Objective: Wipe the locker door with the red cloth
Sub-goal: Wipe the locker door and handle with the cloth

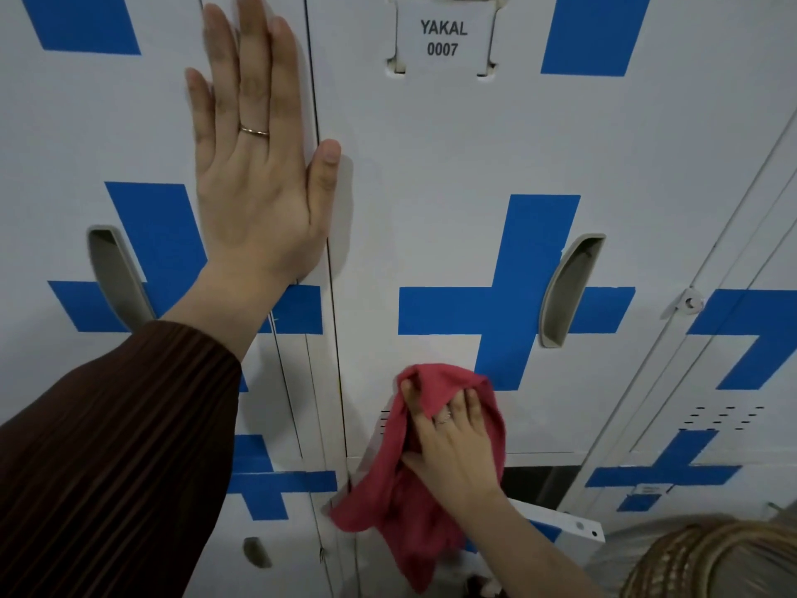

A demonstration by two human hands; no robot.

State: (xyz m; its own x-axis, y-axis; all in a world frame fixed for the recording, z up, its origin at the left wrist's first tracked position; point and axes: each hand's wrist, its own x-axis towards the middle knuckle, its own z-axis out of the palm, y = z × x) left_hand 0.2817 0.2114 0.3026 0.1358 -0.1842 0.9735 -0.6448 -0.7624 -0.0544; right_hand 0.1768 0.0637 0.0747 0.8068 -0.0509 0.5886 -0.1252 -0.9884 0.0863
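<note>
The white locker door [431,157] fills the middle of the view, with a blue cross, a grey recessed handle [565,291] and a label reading YAKAL 0007 [444,38]. My right hand [453,446] presses the red cloth [388,481] against the lower part of this door, and the cloth's loose end hangs below the door's bottom edge. My left hand [254,166] lies flat with fingers spread, across the seam between this door and the left one. A dark brown ribbed sleeve covers the left forearm.
Neighbouring white locker doors with blue crosses stand left [64,144] and right [733,360]. Below, a lower locker door [560,524] stands ajar with a dark opening behind it. A woven wicker object [711,563] sits at the bottom right corner.
</note>
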